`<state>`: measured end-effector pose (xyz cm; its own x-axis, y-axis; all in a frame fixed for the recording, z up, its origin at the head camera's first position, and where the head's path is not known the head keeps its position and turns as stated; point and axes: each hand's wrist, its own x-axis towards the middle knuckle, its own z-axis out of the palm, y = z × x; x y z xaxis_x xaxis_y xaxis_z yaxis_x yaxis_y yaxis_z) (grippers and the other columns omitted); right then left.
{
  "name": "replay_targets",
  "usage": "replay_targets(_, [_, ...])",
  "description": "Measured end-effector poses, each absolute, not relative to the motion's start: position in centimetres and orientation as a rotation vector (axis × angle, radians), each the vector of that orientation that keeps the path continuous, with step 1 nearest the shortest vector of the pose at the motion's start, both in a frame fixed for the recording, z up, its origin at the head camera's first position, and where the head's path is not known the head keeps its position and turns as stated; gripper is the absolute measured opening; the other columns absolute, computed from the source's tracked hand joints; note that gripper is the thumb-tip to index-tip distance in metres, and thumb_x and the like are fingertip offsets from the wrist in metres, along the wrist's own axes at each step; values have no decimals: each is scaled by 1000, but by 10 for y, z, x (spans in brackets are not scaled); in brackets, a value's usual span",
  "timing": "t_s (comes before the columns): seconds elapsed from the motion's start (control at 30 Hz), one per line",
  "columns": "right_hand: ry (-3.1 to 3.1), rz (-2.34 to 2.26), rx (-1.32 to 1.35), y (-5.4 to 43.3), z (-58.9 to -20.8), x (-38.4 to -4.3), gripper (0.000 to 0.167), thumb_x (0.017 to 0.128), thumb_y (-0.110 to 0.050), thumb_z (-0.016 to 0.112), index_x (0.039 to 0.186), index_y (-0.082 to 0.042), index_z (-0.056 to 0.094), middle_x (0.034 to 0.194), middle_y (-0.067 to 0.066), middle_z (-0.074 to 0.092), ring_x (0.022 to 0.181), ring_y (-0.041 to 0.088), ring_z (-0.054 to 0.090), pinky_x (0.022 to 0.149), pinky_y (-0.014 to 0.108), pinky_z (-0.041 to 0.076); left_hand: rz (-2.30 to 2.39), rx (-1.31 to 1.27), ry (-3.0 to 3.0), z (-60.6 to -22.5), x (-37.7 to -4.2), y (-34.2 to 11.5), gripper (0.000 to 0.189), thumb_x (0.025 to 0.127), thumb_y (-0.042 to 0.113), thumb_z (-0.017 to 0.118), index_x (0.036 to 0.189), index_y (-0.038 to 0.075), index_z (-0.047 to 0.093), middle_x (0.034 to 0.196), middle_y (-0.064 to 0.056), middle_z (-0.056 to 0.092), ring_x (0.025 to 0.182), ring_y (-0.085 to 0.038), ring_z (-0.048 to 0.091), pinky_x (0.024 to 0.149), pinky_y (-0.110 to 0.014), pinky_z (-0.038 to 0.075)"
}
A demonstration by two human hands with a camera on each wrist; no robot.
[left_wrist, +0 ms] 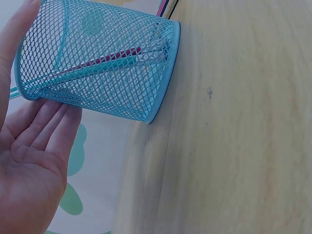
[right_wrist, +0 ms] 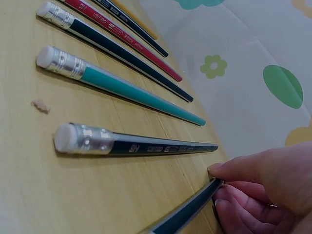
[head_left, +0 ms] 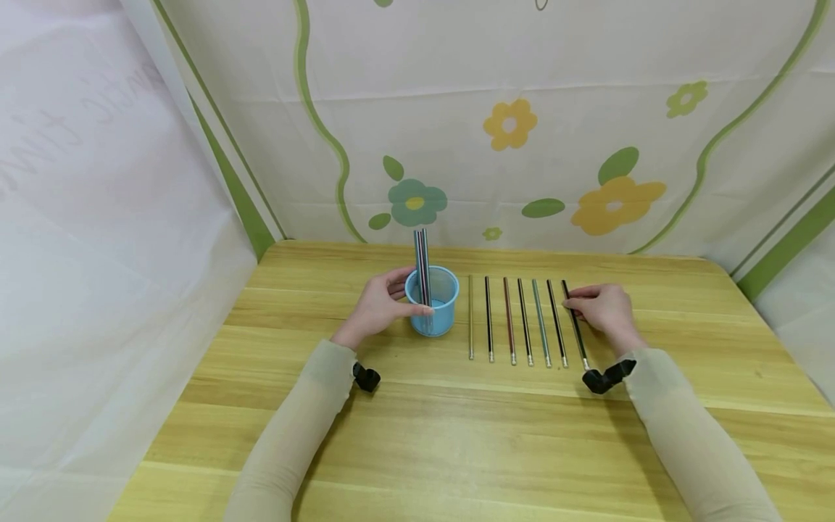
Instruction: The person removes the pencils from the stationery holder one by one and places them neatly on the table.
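A light-blue mesh pencil cup (head_left: 442, 320) stands on the table, holding a few pencils (head_left: 422, 254) that lean at its left side. My left hand (head_left: 380, 304) holds the cup from the left, thumb on the near side and fingers on the far side. In the left wrist view, eraser ends show through the mesh cup (left_wrist: 105, 63). To the right, my right hand (head_left: 605, 310) pinches the rightmost dark pencil (head_left: 578, 330) near its far end, between thumb and fingers. That pencil's eraser end points toward me. In the right wrist view the dark pencil (right_wrist: 187, 209) is partly cut off.
Left of the pinched pencil, several pencils lie in a spaced row, among them a yellow pencil (head_left: 471, 319), a red pencil (head_left: 509, 319) and a teal pencil (head_left: 541, 319). A patterned cloth (head_left: 457, 167) hangs behind the wooden table (head_left: 443, 442). A small crumb (right_wrist: 41, 106) lies near the erasers.
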<state>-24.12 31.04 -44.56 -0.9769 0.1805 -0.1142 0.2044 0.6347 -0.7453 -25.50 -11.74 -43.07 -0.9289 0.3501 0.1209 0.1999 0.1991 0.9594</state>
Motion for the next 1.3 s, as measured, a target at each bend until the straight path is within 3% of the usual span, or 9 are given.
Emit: replay_targets(1.3, [2798, -1319, 354, 308, -444, -239, 41, 95, -26, 75, 123, 3, 70, 112, 19, 72, 86, 20, 71, 67, 23, 58, 1847, 537, 2307, -431, -256, -118, 83, 73, 23, 96, 144, 10, 56, 134, -2, 62, 120, -18, 61, 103, -30, 50])
